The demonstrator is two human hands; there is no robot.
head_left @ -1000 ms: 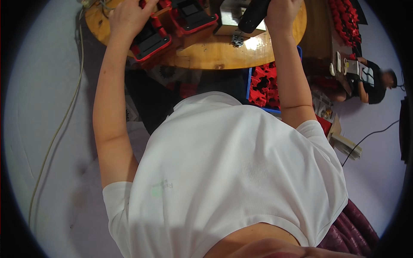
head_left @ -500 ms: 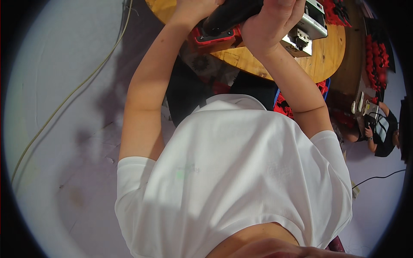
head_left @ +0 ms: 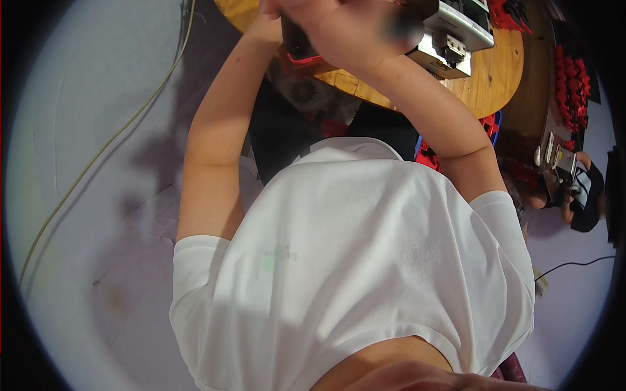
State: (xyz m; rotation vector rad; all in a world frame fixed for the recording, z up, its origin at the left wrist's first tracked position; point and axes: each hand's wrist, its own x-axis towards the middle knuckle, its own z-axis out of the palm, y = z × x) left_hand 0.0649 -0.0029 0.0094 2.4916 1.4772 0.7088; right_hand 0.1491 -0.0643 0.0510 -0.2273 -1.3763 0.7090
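Both my hands are up at the top edge, above a round wooden table. My right hand [head_left: 349,32] reaches across to the left, its back toward me. It appears closed around a black cylindrical thing [head_left: 411,29], whose blurred, rounded end sticks out beside my wrist. Its kind cannot be made out. My left hand [head_left: 268,21] is close to my right fingertips, mostly cut off by the frame's edge; its fingers are hidden. Beneath the hands lies a dark part with a red rim [head_left: 301,55], largely covered by my right hand.
A white and metal device [head_left: 453,42] stands on the wooden table [head_left: 499,78], right of my hands. Under the table's right side is a blue bin [head_left: 497,130] with red parts. Another person [head_left: 583,195] works at far right. A cable [head_left: 117,137] runs along the left.
My right hand has swung left over the dark red-rimmed part, toward my left hand. The black cylindrical thing's end has moved from between my hands to the right, beside my right wrist.
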